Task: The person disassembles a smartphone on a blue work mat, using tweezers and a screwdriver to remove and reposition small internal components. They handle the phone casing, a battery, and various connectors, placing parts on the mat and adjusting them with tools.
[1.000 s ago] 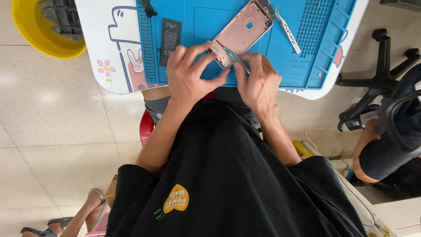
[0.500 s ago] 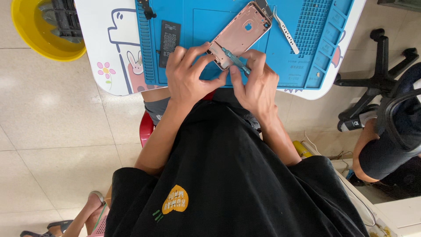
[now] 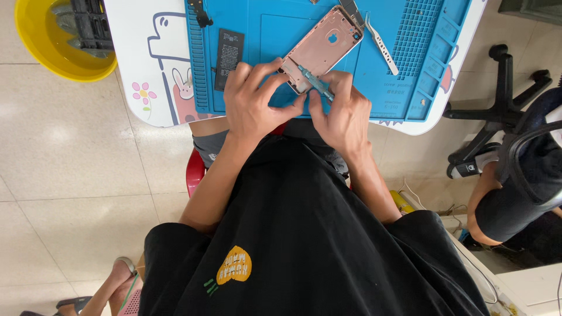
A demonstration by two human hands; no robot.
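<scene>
The left hand [image 3: 252, 105] has its grip clamped on the near end of the pink phone shell [image 3: 321, 50] lying on the blue mat [image 3: 410, 52]. At its 3 o'clock, the right hand [image 3: 345, 114] grips a teal screwdriver [image 3: 316, 82], tip on the shell. A black battery [image 3: 229, 51] lies at the shell's 9 o'clock.

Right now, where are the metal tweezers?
In the head view, the metal tweezers lie untouched on the blue work mat, just right of the pink phone housing, beyond the right hand.
</scene>
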